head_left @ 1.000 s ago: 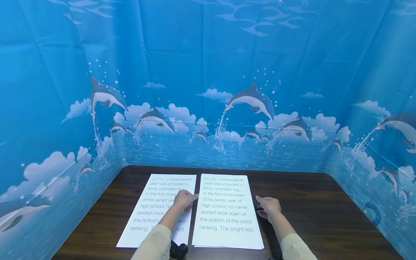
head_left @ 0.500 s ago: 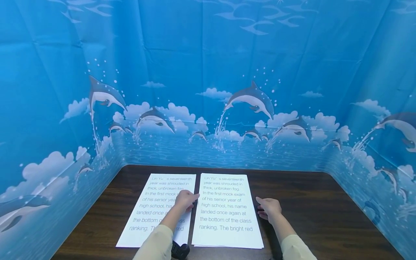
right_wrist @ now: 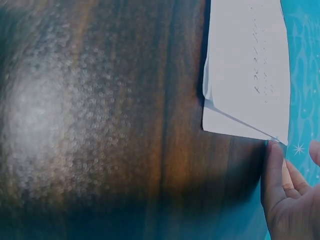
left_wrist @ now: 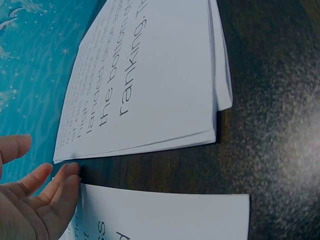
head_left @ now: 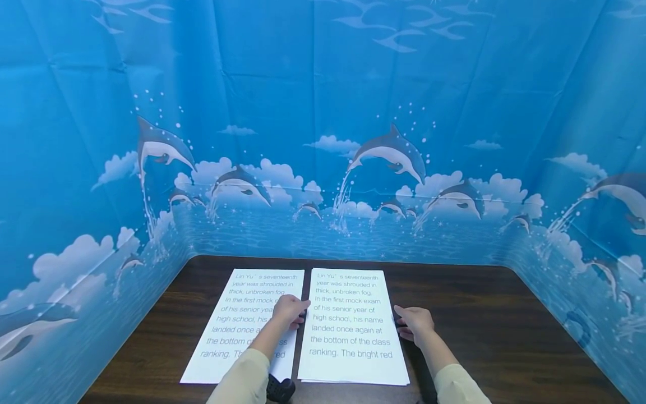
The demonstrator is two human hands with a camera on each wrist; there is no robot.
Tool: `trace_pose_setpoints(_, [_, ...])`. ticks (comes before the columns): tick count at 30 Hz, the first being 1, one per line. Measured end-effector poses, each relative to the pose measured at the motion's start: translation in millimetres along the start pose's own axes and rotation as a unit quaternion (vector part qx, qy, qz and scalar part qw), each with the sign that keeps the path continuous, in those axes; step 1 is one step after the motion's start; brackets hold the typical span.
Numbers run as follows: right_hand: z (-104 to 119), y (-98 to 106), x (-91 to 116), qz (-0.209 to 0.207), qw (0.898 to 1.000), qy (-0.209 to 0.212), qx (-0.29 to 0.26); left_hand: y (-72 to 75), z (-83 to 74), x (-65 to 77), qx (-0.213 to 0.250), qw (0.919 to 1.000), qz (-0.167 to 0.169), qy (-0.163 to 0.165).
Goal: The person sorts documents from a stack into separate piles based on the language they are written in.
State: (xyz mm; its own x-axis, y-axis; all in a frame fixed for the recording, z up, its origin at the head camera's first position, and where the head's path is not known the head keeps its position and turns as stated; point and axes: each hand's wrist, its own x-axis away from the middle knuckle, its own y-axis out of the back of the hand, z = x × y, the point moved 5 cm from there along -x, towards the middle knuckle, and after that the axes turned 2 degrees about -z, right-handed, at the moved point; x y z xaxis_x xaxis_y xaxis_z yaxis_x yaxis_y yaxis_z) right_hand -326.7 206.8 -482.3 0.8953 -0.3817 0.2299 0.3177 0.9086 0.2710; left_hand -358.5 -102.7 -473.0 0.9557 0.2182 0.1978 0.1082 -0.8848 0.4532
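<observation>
Two piles of printed paper lie side by side on the table. In the head view my left hand (head_left: 290,310) is over the right edge of the left pile of paper (head_left: 217,353), its thumb reaching to the left edge of the right pile of paper (head_left: 353,367). The left wrist view has its fingertips (left_wrist: 72,170) close to that edge, nothing gripped. On the other side, my right hand (head_left: 416,324) is beside the right pile's right edge. In the right wrist view a fingertip (right_wrist: 274,146) meets the edge of the sheets (right_wrist: 245,70), whose layers are slightly fanned.
The dark wood-grain table (head_left: 504,336) extends to both sides of the piles. A blue dolphin-print curtain (head_left: 323,112) encloses its back and sides. A black device (head_left: 280,388) is at my left wrist.
My right hand has shifted slightly left, closer to the right pile's edge. My left hand has edged a little right. Both piles stay in place.
</observation>
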Motion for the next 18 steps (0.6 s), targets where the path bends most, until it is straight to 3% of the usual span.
trace_pose_setpoints(18, [-1.8, -1.8, -1.9, 0.022, 1.0, 0.003, -0.011, -4.1, -1.0, 2.9, 0.035, 0.9994, 0.006, 0.001])
